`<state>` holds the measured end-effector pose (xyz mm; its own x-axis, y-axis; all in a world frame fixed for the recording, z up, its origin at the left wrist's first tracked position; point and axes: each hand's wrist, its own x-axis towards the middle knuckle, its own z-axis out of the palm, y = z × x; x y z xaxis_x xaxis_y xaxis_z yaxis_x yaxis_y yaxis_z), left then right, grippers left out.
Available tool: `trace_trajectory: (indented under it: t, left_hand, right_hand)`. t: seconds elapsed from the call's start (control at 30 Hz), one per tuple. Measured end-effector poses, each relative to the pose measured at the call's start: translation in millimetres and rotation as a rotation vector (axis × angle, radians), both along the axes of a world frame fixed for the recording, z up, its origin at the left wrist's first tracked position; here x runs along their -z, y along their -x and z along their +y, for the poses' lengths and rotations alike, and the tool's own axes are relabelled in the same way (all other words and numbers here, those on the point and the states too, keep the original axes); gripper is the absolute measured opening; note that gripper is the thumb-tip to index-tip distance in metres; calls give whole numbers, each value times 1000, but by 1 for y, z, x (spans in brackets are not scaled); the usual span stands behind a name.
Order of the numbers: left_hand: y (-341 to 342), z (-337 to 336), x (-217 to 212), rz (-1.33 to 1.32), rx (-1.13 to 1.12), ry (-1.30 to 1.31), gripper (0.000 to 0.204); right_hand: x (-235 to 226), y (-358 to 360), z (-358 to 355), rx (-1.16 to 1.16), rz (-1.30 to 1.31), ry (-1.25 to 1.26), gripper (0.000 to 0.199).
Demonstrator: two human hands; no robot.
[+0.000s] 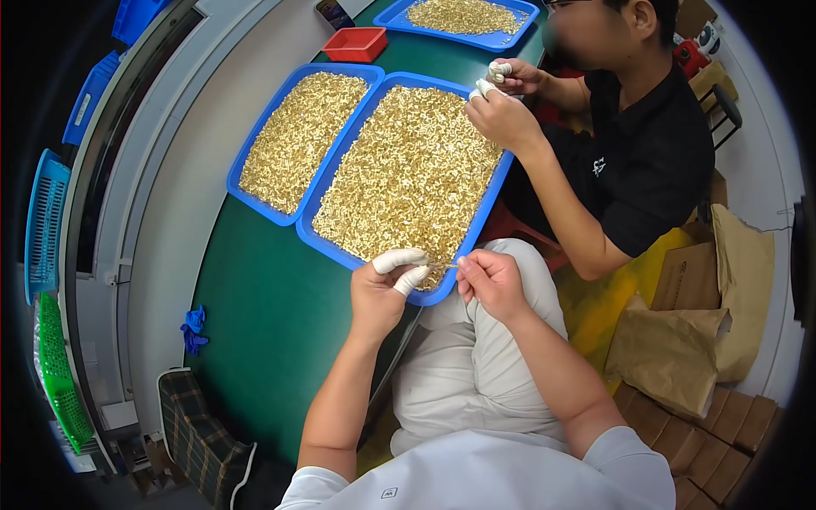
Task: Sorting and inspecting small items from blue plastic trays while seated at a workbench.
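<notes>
Just below the frame's centre, both hands met over the near corner of the big tray [486, 204]. Left hand [381, 293]: white cots [398, 258] on two fingers, tips nearly together, pinching one end of a thin strip [444, 266]. Right hand [497, 285]: bare, thumb and finger closed on the strip's other end. Strip spanned the short gap between hands. Big tray was blue, heaped with small gold pieces [408, 170]. Left tray [236, 180], also blue and full, sat right beside it; upper tray [489, 40], at top centre, held more. Red box [355, 45] stood behind the left tray, phone [334, 14] near it at the top edge. Green table [263, 280] lay under the trays; blue glove [195, 330] on its left edge. Co-worker [659, 153], upper right, black shirt, had both hands raised by the big tray, cots on some fingers; couldn't tell what they held. Paper bag [667, 344] and carton [684, 280] stood lower right.
</notes>
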<state>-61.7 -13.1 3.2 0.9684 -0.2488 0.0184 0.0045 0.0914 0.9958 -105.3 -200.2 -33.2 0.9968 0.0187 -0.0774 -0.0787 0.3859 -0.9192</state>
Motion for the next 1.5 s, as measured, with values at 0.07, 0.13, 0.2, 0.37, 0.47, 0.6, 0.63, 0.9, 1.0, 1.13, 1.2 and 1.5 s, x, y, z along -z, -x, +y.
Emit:
trace_trajectory:
  t: [0.07,0.13,0.2,0.37,0.47,0.6,0.63,0.9,1.0,1.13,1.2,1.5]
  left_hand:
    - [1,-1,0,-1,15,-23,23]
    - [1,-1,-1,-10,25,-39,20]
    - [1,0,-2,-5,12,-49,20]
    - [1,0,-6,-7,7,-103,18]
    - [0,1,-6,-16,22,-153,18]
    - [-3,3,-5,-73,79,-290,20]
    - [-3,3,-6,-2,104,-249,20]
    - [-21,3,-14,-467,-85,-675,29]
    - [-29,-3,-14,-750,-16,-995,36]
    - [-35,0,-4,-658,35,-879,16]
    - [-34,-2,-3,-618,8,-845,12]
    - [-13,-1,-6,-188,16,-261,11]
  right_hand:
    - [0,0,1,-3,-5,15,28]
    - [1,0,1,-3,-8,30,28]
    - [2,1,3,-5,-56,97,28]
    - [0,1,4,16,-62,98,27]
    - [1,0,4,27,-63,111,27]
    - [2,0,4,18,-94,143,27]
    - [3,0,4,18,-94,143,27]
    - [2,-1,1,8,-11,-25,31]
    - [1,-1,-2,30,9,-22,32]
    - [0,-1,3,21,-16,3,32]
    - [-3,-1,3,28,-24,5,32]
    - [1,-2,-1,46,-12,-11,30]
